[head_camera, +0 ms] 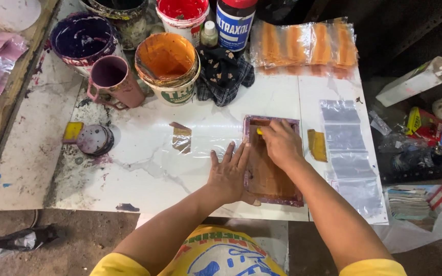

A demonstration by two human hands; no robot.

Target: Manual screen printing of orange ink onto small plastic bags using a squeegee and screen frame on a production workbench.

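Observation:
A small wooden printing frame with purple-stained edges lies flat on the white table. My left hand presses flat on its left edge, fingers spread onto the table. Inside the frame's far end, my right hand is closed on a small yellow squeegee. A row of clear plastic bags lies to the right of the frame, with a yellow-brown scraper between them.
Paint tubs stand at the back: purple, orange, red. A pink mug, dark cloth, bottle and a pack of orange-printed bags are near. A stained lid sits left.

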